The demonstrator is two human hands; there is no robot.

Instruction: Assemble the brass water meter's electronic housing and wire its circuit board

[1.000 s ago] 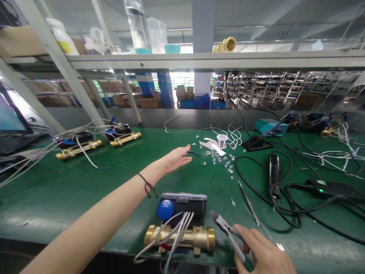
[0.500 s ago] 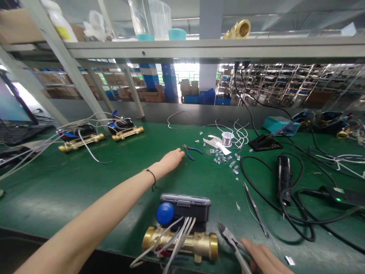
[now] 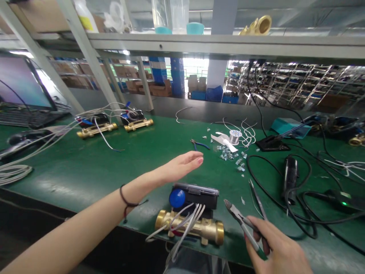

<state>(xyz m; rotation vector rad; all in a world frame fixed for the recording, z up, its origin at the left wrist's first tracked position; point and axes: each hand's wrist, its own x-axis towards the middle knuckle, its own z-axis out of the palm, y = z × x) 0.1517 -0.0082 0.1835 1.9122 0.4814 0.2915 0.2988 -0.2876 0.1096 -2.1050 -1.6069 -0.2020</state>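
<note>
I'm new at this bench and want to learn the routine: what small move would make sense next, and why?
Probably lower the cutters in the right hand to the white wires on the brass meter. The cutters' tips already point that way and lie close to the wires, while the open, empty left hand could steady them.

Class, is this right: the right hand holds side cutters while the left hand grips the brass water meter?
No. The head view shows the left hand open and gripping nothing, apart from the brass water meter. The right hand does hold the side cutters.
</note>
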